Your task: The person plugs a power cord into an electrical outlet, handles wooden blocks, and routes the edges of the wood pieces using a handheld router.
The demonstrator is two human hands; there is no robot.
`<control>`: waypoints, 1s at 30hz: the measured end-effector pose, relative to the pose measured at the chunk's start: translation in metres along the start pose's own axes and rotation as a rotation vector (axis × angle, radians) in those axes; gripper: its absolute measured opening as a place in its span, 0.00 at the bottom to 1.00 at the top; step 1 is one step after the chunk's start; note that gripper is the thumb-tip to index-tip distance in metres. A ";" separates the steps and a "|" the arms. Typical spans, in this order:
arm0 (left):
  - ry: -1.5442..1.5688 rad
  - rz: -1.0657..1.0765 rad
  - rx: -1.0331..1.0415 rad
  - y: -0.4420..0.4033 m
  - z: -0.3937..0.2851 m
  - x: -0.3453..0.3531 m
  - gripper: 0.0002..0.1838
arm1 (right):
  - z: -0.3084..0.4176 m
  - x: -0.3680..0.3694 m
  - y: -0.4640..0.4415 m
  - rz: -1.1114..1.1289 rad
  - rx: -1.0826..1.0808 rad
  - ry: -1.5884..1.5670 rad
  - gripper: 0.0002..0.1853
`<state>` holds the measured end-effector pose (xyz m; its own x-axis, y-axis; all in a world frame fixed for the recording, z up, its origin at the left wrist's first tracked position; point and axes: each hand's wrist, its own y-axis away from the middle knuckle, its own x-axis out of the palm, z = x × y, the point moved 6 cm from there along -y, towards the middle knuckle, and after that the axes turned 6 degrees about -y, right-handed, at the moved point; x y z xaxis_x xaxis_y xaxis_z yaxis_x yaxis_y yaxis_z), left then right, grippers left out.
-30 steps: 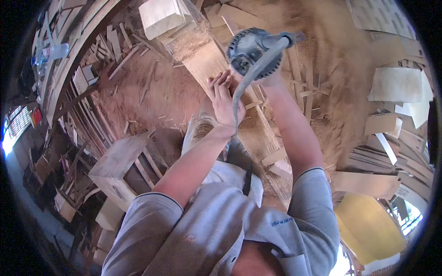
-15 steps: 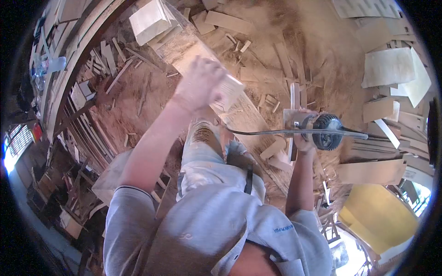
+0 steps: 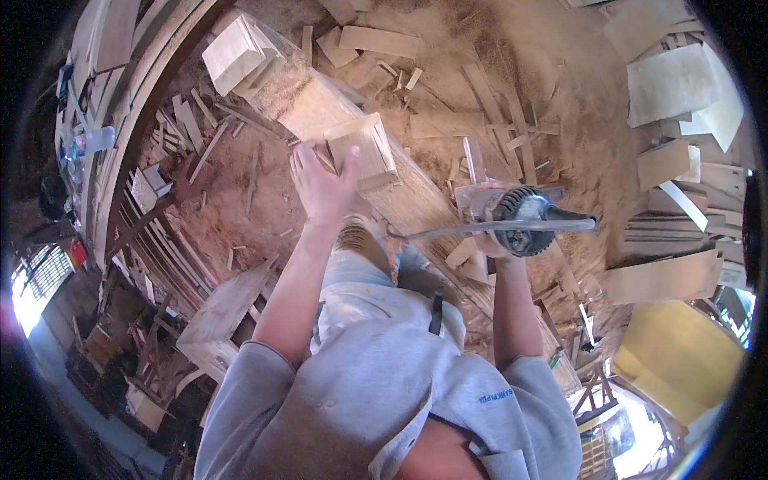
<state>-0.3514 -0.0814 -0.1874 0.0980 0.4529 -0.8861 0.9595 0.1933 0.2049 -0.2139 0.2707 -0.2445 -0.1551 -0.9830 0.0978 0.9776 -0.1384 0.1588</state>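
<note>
A pale wooden block (image 3: 370, 156) lies on a long, dusty wooden plank (image 3: 424, 196) in front of my legs. At the block's left corner is my left hand (image 3: 324, 186), its fingers outstretched and its thumb apart over the block's top face. Whether the fingertips press against the wood I cannot tell. To the right of the plank, my right hand (image 3: 494, 246) is wrapped round a corded power tool (image 3: 524, 218) with a dark ribbed motor end and a flat plate at its far side. Most of those fingers are hidden behind the tool. Its grey cord (image 3: 448, 232) runs left past my knees.
Another wooden block (image 3: 234, 54) sits on the plank's far end. Sawdust and offcuts (image 3: 380, 42) cover the ground. Stacked boards (image 3: 668, 84) stand at the right, above a yellow panel (image 3: 668, 360). A wooden box (image 3: 220, 320) is by my left side.
My left hand has come off the block's top to its left corner, fingers now spread. The block sits turned and further left in view. My right hand has shifted left with the power tool.
</note>
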 end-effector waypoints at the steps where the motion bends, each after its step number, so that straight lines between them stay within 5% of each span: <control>1: 0.076 -0.121 0.131 -0.006 -0.001 0.007 0.27 | -0.004 0.003 -0.004 0.004 -0.002 -0.089 0.35; 5: 0.232 -0.205 0.318 0.001 -0.002 0.049 0.25 | -0.023 0.022 -0.023 0.026 -0.004 -0.167 0.32; 13: 0.304 -0.251 0.206 0.025 -0.030 0.063 0.24 | -0.022 0.084 -0.084 0.138 0.284 -0.314 0.29; 22: 0.316 -0.268 0.220 0.023 -0.028 0.056 0.25 | 0.032 0.145 -0.114 0.224 -0.102 0.283 0.39; 25: 0.315 -0.266 0.206 0.021 -0.028 0.054 0.25 | 0.058 0.155 -0.128 0.354 -0.285 0.346 0.42; 30: 0.317 -0.257 0.180 0.021 -0.026 0.058 0.25 | 0.052 0.160 -0.128 0.271 -0.301 0.172 0.43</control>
<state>-0.3327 -0.0285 -0.2243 -0.2087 0.6596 -0.7221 0.9755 0.1927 -0.1059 -0.3710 0.1371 -0.1977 0.1138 -0.9909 -0.0722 0.9816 0.1233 -0.1459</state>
